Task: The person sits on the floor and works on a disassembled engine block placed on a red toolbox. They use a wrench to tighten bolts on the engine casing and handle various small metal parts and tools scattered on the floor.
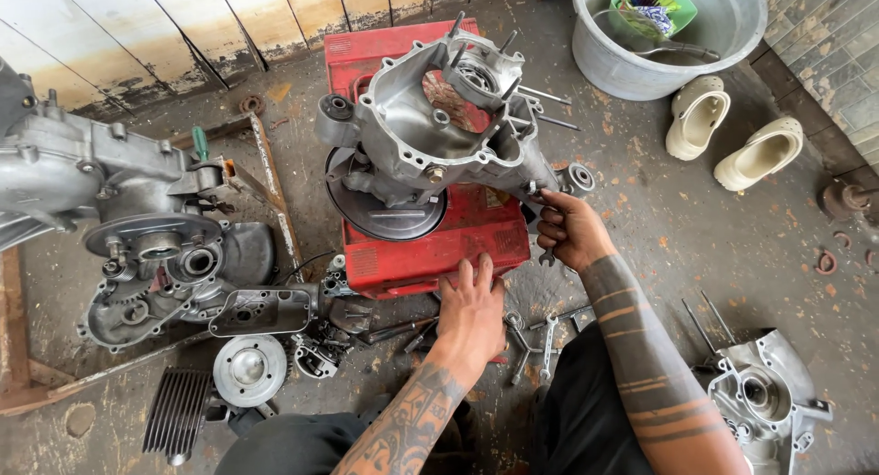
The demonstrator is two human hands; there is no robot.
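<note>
1. Head view shows a grey concrete floor (696,246), stained and dusty, with many metal parts on it.
2. At the left edge lies a big engine block (101,191) with round covers and gears, partly on a rusty frame (270,187).
3. At the top right stands a grey plastic tub (732,36); inside it is a green tray (655,4) with some cloth.
4. In the middle is a red box (439,246), and on top of it rests an engine case (430,127) of bare silver metal, with long studs that point up and to the right.
5. Near the bottom right corner lies another case half (765,397), also with thin studs.
6. A pair of cream clogs (732,132) lies just beside the tub.
7. At the bottom left are a finned cylinder (179,411) and a round metal cover (249,370), close together.
8. The left hand (472,310) lies flat on the near edge of the red box, fingers spread and pressing down; it holds nothing.
9. The right hand (569,230) is at the right lower corner of the engine case, fingers curled around a small wrench (547,255); its open end shows under the hand.
10. Several more wrenches (536,338) lie on the floor between the two forearms.
</note>
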